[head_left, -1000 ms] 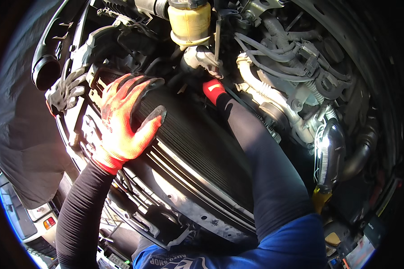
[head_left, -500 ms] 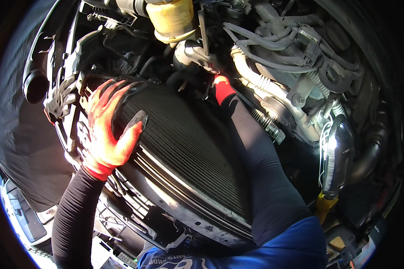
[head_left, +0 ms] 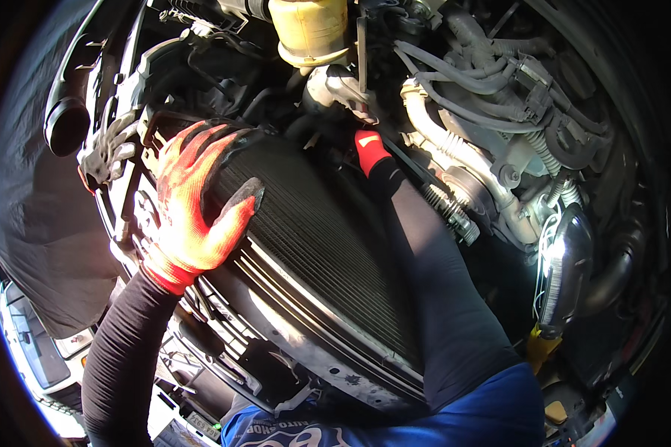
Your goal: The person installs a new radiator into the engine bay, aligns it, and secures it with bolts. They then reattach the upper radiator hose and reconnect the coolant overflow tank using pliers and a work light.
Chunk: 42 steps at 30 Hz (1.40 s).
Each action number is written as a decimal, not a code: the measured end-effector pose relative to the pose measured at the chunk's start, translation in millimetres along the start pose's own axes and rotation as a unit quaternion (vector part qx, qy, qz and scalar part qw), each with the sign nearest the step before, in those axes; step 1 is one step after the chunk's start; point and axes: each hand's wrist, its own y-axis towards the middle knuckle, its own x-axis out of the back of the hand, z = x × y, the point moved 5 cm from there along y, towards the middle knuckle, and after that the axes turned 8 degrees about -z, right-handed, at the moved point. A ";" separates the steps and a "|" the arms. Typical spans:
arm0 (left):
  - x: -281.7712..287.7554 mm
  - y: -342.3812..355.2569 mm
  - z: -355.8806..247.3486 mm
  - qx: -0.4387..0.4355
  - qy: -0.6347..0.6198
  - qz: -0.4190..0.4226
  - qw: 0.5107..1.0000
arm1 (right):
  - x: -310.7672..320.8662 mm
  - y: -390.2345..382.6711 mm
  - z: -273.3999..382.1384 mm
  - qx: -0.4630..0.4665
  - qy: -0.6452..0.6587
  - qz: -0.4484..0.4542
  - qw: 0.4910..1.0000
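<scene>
My left hand (head_left: 194, 205), in a red-orange glove with black fingertips, lies over the end of a dark finned radiator (head_left: 313, 235). Its fingers are stretched out and the thumb stands apart, pressing on the radiator's edge and face. Deep in the engine bay, past the radiator's far side, is my right hand (head_left: 370, 151) in a red glove. Only the back of that glove and the cuff show; the fingers are hidden in dark shadow beneath a grey rounded part (head_left: 339, 93), so what they touch cannot be seen.
A yellowed plastic reservoir (head_left: 309, 30) stands beyond my right hand. Hoses and wiring (head_left: 492, 82) fill the right side, with a lit work lamp (head_left: 563, 272) below. Grey gloves (head_left: 110, 153) lie at left on the front frame. A dark cover (head_left: 41, 246) drapes the left.
The view has shifted a little, so the engine parts sit slightly farther right. My right hand is sunk a bit more into shadow; my left hand stays on the radiator.
</scene>
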 end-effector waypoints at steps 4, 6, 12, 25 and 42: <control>-0.2 0.1 0.1 0.006 0.007 0.002 1.000 | -6.1 -1.3 2.2 -0.110 0.089 -0.016 0.990; -0.1 -0.2 1.1 0.012 0.011 0.007 1.000 | -12.2 -8.4 5.7 -0.210 0.162 -0.057 0.962; 1.4 -0.5 1.3 0.002 0.004 -0.004 1.000 | -11.3 -10.1 -1.1 -0.252 0.176 -0.076 0.949; -0.6 -2.5 3.1 0.001 -0.004 -0.008 1.000 | 9.3 -14.3 -24.5 -0.060 0.011 0.011 0.998; 3.4 -0.5 0.7 -0.013 -0.004 -0.029 0.999 | -14.2 -8.7 -13.5 0.000 -0.053 -0.068 0.996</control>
